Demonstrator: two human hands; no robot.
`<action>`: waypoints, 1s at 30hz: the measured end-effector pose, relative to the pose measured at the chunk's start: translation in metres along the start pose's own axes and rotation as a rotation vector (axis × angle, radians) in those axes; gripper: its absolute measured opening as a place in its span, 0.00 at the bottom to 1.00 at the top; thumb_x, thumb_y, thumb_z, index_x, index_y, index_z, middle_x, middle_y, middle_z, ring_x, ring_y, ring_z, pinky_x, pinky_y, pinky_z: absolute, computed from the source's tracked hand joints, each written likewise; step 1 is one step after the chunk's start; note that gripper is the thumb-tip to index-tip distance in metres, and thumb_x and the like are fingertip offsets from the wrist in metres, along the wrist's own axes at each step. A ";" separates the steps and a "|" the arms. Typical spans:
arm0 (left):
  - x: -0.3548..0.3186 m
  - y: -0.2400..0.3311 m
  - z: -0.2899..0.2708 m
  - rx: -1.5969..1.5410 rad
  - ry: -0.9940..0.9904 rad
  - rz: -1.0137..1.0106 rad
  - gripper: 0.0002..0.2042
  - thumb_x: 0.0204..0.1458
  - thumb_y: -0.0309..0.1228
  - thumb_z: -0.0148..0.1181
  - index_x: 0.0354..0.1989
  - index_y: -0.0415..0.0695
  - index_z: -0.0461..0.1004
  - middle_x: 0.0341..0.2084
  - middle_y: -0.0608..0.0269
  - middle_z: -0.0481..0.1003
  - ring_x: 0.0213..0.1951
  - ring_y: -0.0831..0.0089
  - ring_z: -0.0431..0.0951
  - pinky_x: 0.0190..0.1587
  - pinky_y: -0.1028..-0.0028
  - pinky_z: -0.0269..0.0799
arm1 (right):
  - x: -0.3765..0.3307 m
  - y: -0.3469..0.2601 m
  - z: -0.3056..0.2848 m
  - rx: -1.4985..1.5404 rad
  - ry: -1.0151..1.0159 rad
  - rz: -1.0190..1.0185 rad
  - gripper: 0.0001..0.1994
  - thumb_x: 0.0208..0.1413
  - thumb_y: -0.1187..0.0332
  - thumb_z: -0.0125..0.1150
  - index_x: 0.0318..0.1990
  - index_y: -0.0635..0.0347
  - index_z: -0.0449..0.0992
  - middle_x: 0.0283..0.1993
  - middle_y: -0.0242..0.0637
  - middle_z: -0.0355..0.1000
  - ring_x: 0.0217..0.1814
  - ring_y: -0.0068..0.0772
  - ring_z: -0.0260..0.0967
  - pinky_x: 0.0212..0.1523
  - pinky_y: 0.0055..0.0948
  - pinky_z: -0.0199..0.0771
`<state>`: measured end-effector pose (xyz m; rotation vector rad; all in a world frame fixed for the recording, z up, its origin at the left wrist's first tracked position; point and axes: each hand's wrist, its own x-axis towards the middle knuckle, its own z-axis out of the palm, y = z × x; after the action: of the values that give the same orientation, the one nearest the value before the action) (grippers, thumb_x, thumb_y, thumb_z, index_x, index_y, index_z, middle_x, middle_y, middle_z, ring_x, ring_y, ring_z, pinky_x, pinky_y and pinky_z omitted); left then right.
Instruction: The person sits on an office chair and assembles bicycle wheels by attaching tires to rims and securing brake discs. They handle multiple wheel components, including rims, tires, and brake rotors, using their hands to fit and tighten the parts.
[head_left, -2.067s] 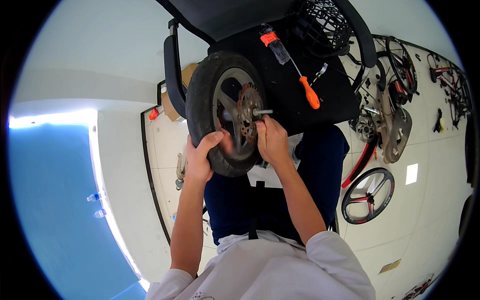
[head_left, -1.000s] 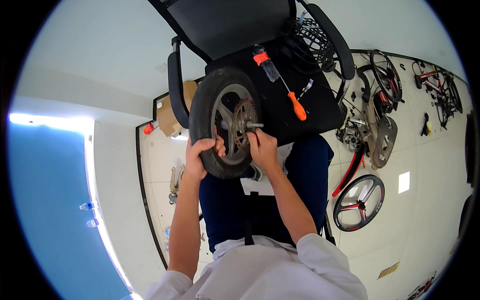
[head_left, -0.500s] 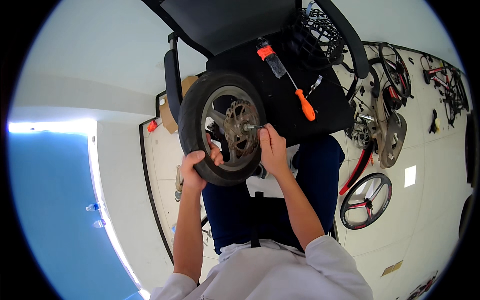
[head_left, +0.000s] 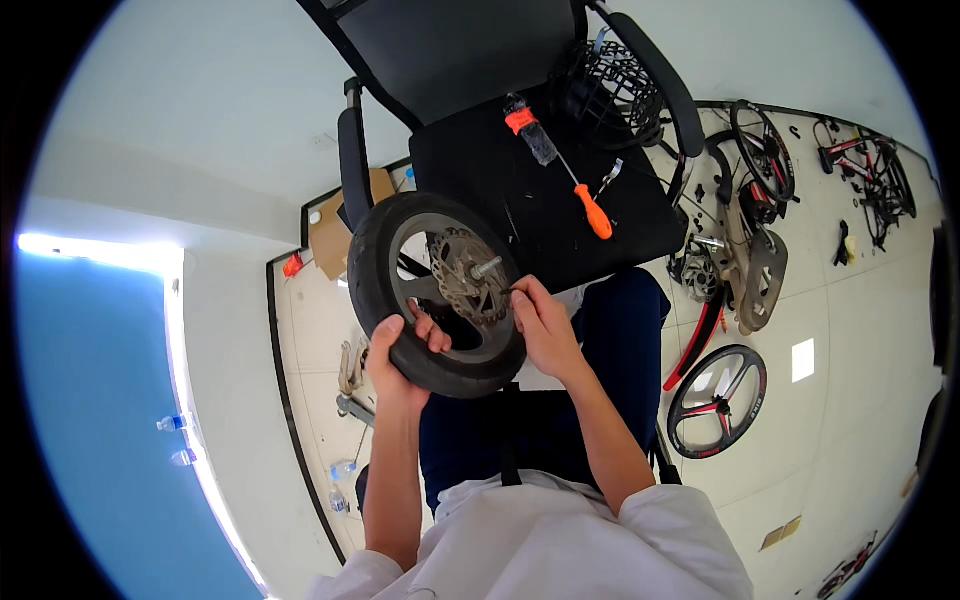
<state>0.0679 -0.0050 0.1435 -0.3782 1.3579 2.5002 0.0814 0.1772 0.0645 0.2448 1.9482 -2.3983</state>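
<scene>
A small wheel (head_left: pixel 383 330) with a black tyre and grey spokes is tilted above my lap, by the front edge of the chair seat. My left hand (head_left: pixel 405 355) is closed round its lower left, thumb on the tyre and fingers reaching inside the rim. On the wheel's face sits a brake disc (head_left: pixel 452 278), with a threaded axle (head_left: pixel 487 267) standing out from its middle. Beside the disc's right edge, my right hand (head_left: pixel 545 325) pinches thumb and finger on something small and dark, too small to name.
On the black office chair (head_left: pixel 450 150) lie an orange-handled screwdriver (head_left: pixel 592 210), another orange-and-black handled tool (head_left: pixel 530 130), a small metal lever (head_left: pixel 611 177) and a black basket (head_left: pixel 610 95). Bike parts and a three-spoke wheel (head_left: pixel 718 402) lie on the floor at right.
My right hand has drawn away from the axle end and moved lower, beside the disc. The axle tip now shows bare. The wheel has shifted slightly down and toward me.
</scene>
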 end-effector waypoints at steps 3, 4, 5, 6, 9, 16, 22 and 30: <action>0.008 -0.010 -0.003 0.025 -0.097 0.128 0.17 0.47 0.35 0.59 0.41 0.39 0.66 0.24 0.59 0.66 0.26 0.68 0.69 0.35 0.66 0.68 | 0.006 -0.007 0.004 0.007 -0.005 -0.023 0.09 0.65 0.67 0.45 0.37 0.63 0.67 0.20 0.36 0.63 0.22 0.23 0.60 0.26 0.27 0.60; 0.015 -0.016 -0.005 0.076 -0.131 0.180 0.17 0.46 0.34 0.60 0.41 0.39 0.66 0.24 0.58 0.67 0.26 0.67 0.70 0.35 0.66 0.68 | 0.012 -0.009 0.005 0.017 -0.009 -0.024 0.09 0.65 0.67 0.45 0.37 0.63 0.67 0.20 0.37 0.63 0.23 0.23 0.61 0.27 0.28 0.61; 0.020 -0.025 -0.007 0.096 -0.118 0.206 0.17 0.45 0.32 0.61 0.41 0.37 0.65 0.24 0.56 0.67 0.26 0.66 0.71 0.34 0.66 0.69 | 0.017 -0.008 0.006 0.018 0.012 -0.050 0.09 0.65 0.67 0.45 0.36 0.62 0.67 0.20 0.32 0.60 0.23 0.19 0.58 0.26 0.24 0.58; 0.027 -0.034 -0.011 0.153 -0.165 0.231 0.18 0.45 0.31 0.62 0.41 0.36 0.64 0.24 0.56 0.68 0.26 0.66 0.71 0.34 0.66 0.69 | 0.024 -0.004 0.009 0.020 0.032 -0.076 0.09 0.66 0.67 0.44 0.35 0.61 0.66 0.20 0.28 0.58 0.23 0.16 0.55 0.25 0.21 0.56; 0.030 -0.042 -0.014 0.180 -0.213 0.228 0.19 0.44 0.32 0.63 0.42 0.36 0.64 0.24 0.57 0.68 0.27 0.67 0.71 0.34 0.67 0.69 | 0.041 0.011 0.013 0.024 0.077 -0.090 0.09 0.67 0.67 0.44 0.34 0.60 0.66 0.20 0.23 0.55 0.22 0.12 0.51 0.24 0.19 0.54; 0.018 -0.052 -0.026 0.219 -0.231 0.241 0.23 0.44 0.32 0.63 0.47 0.37 0.62 0.25 0.57 0.69 0.27 0.68 0.71 0.35 0.68 0.69 | 0.038 0.023 0.026 -0.069 0.139 -0.144 0.10 0.66 0.67 0.44 0.33 0.61 0.67 0.20 0.23 0.56 0.21 0.13 0.52 0.23 0.20 0.54; 0.022 -0.048 -0.027 0.202 -0.245 0.225 0.24 0.45 0.33 0.64 0.47 0.37 0.62 0.25 0.57 0.69 0.28 0.68 0.71 0.35 0.68 0.69 | 0.032 0.027 0.024 -0.015 0.113 -0.115 0.11 0.67 0.66 0.45 0.33 0.60 0.67 0.19 0.22 0.56 0.21 0.12 0.52 0.22 0.18 0.53; 0.022 -0.051 -0.028 0.194 -0.242 0.223 0.25 0.45 0.34 0.65 0.48 0.37 0.62 0.26 0.57 0.68 0.28 0.67 0.71 0.36 0.67 0.69 | 0.036 0.034 0.024 0.106 0.077 -0.035 0.10 0.67 0.65 0.45 0.35 0.59 0.67 0.18 0.22 0.55 0.18 0.12 0.51 0.19 0.17 0.52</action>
<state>0.0684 0.0007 0.0821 0.1197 1.5953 2.4540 0.0477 0.1491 0.0306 0.3139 1.8728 -2.5545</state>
